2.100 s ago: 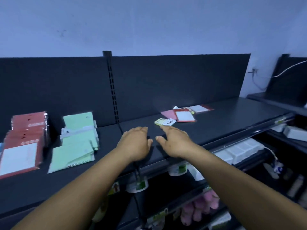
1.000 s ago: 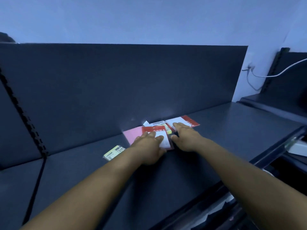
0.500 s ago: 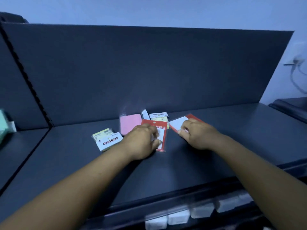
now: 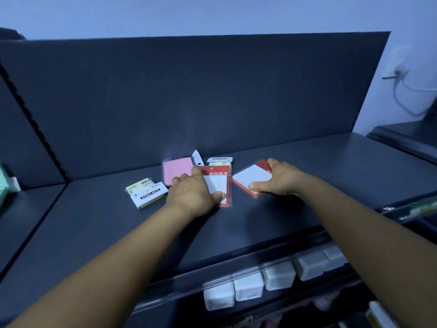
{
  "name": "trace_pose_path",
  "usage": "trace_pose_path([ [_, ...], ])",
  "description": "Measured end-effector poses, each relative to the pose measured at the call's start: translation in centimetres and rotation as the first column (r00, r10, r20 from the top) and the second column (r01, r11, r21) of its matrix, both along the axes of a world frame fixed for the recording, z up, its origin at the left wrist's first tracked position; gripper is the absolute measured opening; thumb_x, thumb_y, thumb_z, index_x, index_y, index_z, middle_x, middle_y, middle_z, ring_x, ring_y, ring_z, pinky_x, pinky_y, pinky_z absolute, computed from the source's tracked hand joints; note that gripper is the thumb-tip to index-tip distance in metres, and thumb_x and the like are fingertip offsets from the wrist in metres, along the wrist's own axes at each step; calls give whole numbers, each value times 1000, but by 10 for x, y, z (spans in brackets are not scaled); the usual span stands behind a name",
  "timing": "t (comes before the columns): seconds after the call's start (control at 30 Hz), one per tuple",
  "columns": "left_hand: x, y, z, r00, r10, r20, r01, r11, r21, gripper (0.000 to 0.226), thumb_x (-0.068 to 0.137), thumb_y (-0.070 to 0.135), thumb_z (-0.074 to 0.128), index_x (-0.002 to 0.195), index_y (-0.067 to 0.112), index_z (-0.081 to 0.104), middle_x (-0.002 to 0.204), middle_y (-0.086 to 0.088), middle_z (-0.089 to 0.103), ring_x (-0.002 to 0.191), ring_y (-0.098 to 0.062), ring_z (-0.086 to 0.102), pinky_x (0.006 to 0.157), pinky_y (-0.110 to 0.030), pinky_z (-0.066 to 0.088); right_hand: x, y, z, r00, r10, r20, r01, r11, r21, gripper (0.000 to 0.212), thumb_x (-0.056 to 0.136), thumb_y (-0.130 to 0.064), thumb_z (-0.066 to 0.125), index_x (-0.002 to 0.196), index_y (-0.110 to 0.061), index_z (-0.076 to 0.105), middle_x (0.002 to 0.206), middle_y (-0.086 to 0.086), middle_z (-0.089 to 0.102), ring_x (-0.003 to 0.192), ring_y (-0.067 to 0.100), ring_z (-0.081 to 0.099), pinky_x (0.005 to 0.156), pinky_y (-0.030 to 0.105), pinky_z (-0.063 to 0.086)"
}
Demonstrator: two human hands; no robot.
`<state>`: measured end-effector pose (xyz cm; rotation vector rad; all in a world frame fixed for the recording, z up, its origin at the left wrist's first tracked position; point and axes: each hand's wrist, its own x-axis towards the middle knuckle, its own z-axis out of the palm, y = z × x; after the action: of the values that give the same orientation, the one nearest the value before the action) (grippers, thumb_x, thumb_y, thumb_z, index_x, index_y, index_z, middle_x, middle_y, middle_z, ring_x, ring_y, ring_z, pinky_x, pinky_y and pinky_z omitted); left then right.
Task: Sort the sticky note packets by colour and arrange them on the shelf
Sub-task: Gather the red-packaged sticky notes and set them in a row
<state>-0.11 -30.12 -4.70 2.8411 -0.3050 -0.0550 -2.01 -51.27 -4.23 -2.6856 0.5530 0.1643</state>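
Several sticky note packets lie near the back of the dark shelf (image 4: 260, 223). My left hand (image 4: 192, 194) grips a red packet with a white window (image 4: 220, 183), thumb on its lower edge. My right hand (image 4: 277, 179) holds a second red packet (image 4: 250, 177) by its right side, thumb on its front corner. A pink packet (image 4: 176, 170) lies behind my left hand. Two yellow packets labelled STICKY NOTE (image 4: 147, 191) sit to the left. Another yellow packet (image 4: 220, 160) peeks out behind the red one.
The shelf's dark back panel (image 4: 189, 95) rises right behind the packets. Green packets (image 4: 3, 183) show at the far left edge. White boxes (image 4: 248, 284) line the lower shelf under the front lip. A cable and socket (image 4: 399, 74) hang on the wall at right.
Both hands reached from the shelf's front edge to the packets at the back. Over the last half second each has taken hold of a red packet; the right one is angled further.
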Motion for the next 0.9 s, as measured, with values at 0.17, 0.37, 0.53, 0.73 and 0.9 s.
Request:
trace_pose_path([
  [0.17, 8, 2, 3, 994, 62, -93, -80, 975, -208, 90, 68, 52, 77, 133, 11, 30, 129, -10, 51, 121, -31, 46, 94, -37, 42, -12, 3, 7, 986, -118, 117, 100, 984, 150, 92, 69, -35, 81, 142, -17, 28, 137, 7, 29, 128, 29, 37, 103, 39, 40],
  [0.37, 23, 11, 8, 991, 3, -137, -58, 912, -406, 30, 86, 25, 65, 110, 9, 60, 108, -7, 65, 96, -24, 61, 79, -29, 48, -22, -1, 30, 853, -231, 468, 22, 912, 410, 42, 78, -1, 64, 116, -18, 57, 103, 1, 62, 86, 18, 61, 67, 26, 46],
  [0.53, 30, 16, 10, 977, -27, -211, -113, 776, -620, 24, 95, 12, 40, 77, 11, 56, 85, -10, 56, 90, -34, 61, 87, -49, 54, -26, 20, 53, 848, -124, 516, -163, 865, 475, 29, 82, 5, 62, 94, -20, 69, 85, -1, 67, 66, 11, 60, 52, 16, 47],
  [0.73, 24, 17, 12, 982, -65, -179, -81, 708, -701, 48, 89, 49, 42, 90, 5, 63, 96, -15, 67, 88, -31, 62, 85, -39, 49, -3, 45, 32, 866, -205, 456, -145, 770, 622, 23, 85, -2, 67, 81, -25, 65, 89, 7, 67, 77, 19, 63, 79, 36, 55],
  [0.9, 15, 25, 14, 961, -114, -252, -91, 730, -677, 37, 84, 47, 61, 84, 10, 64, 92, -8, 70, 84, -26, 65, 81, -36, 52, 14, 55, 25, 877, -310, 366, -62, 683, 728, 21, 88, -1, 59, 81, -21, 62, 95, 10, 66, 82, 25, 64, 81, 42, 56],
])
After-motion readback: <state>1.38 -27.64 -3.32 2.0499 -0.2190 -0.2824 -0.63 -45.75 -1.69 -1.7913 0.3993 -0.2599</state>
